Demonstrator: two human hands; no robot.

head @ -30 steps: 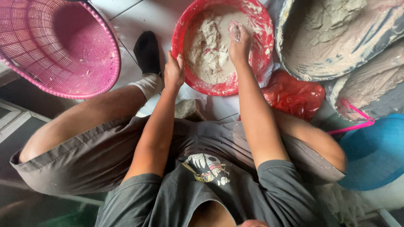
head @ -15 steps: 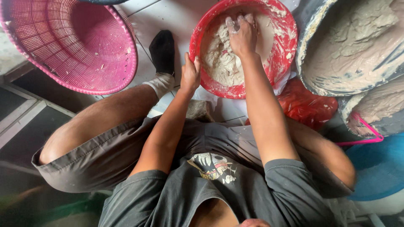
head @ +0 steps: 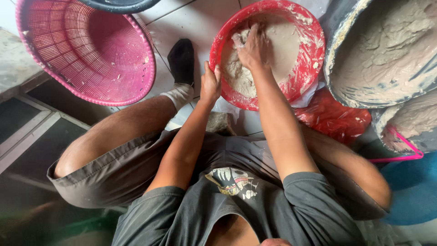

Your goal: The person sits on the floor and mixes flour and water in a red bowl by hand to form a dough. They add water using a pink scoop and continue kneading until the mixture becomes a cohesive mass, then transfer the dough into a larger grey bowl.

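Note:
A red plastic basin [head: 309,68] smeared with flour sits on the tiled floor in front of me, holding a pale lump of dough [head: 236,75]. My right hand [head: 254,48] is inside the basin, fingers curled and pressing into the dough. Gripping the basin's near-left rim is my left hand [head: 210,85]. I sit low with both knees spread, wearing grey shorts and a dark shirt.
A pink mesh basket [head: 91,50] stands at the upper left. One large grey tub of pale batter [head: 387,50] is at the right, another tub [head: 409,123] below it, a blue basin [head: 409,191] at the lower right. A red plastic bag [head: 334,116] lies under the basin.
My right hand has worked from the basin's far side toward the dough at its left. The left hand stays on the rim. The camera view has shifted.

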